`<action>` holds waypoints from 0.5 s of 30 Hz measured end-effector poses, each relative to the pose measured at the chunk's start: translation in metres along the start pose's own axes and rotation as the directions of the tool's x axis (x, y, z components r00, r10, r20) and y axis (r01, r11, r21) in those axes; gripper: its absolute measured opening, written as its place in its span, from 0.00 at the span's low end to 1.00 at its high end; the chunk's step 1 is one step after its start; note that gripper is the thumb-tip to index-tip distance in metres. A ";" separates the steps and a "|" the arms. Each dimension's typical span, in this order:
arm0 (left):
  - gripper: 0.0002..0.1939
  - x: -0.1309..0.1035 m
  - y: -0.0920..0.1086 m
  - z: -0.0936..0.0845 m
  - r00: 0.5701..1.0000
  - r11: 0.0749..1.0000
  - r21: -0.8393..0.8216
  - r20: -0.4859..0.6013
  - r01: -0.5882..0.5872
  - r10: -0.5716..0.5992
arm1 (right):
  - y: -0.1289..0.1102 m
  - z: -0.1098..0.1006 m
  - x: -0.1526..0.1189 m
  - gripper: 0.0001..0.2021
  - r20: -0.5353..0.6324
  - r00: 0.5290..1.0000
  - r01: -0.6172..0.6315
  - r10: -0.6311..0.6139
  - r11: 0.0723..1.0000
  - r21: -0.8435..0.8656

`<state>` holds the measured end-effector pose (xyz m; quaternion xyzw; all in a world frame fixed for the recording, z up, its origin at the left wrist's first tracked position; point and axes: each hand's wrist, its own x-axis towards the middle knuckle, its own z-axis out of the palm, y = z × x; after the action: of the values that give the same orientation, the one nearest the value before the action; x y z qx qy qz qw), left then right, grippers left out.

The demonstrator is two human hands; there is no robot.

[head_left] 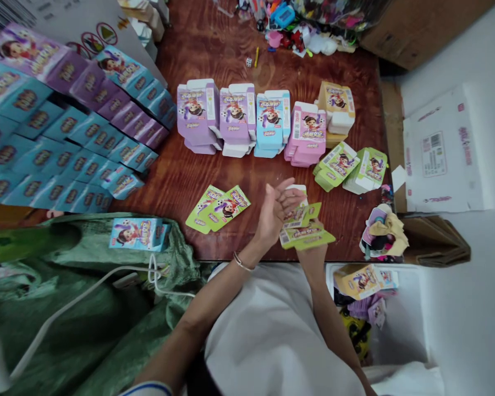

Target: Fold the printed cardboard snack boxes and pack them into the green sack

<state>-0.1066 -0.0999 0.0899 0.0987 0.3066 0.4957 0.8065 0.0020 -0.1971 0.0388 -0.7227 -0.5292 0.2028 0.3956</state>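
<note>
My left hand (270,214) is held above the front of the table with its palm showing and its fingers stretched to the right. Its fingertips overlap a white flap of a carton; whether they touch it I cannot tell. Green printed cartons (307,240), folded flat and fanned apart, are in my right hand (313,250), whose fingers are mostly hidden behind them. To the left, two flat green cartons (226,209) lie overlapping on the brown table (169,192).
Stacks of flat purple cartons (197,113), blue cartons (272,121), pink cartons (307,132) and green cartons (365,170) stand across the table. Filled blue and purple boxes (66,148) are piled at left. Small toys (301,36) lie at the back; a white bin (408,319) sits at lower right.
</note>
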 end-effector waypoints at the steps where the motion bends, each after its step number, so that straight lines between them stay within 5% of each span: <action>1: 0.28 0.005 -0.001 0.001 0.998 0.998 -0.026 -0.049 -0.051 0.050 | 0.000 -0.004 0.003 0.22 -0.009 0.999 -0.043 0.043 0.999 0.004; 6: 0.23 0.037 -0.014 -0.005 0.986 1.000 0.027 -0.165 0.009 -0.005 | -0.005 -0.014 0.023 0.20 0.119 0.946 -0.315 0.301 0.941 0.122; 9: 0.18 0.044 -0.026 -0.020 0.963 0.977 0.181 -0.223 -0.112 0.152 | 0.001 -0.005 0.036 0.23 0.154 0.928 -0.360 0.340 0.925 0.123; 12: 0.22 0.038 -0.029 -0.037 0.926 0.923 0.340 -0.258 -0.182 0.277 | 0.009 -0.002 0.043 0.24 0.101 0.918 -0.395 0.383 0.906 0.151; 15: 0.31 0.023 -0.024 -0.044 0.922 0.883 0.421 -0.215 -0.208 0.321 | 0.008 -0.008 0.041 0.22 -0.043 0.882 -0.425 0.469 0.831 0.358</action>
<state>-0.1074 -0.0983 0.0342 0.2279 0.4931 0.5398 0.6430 0.0277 -0.1629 0.0424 -0.7589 -0.2757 0.3305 0.4887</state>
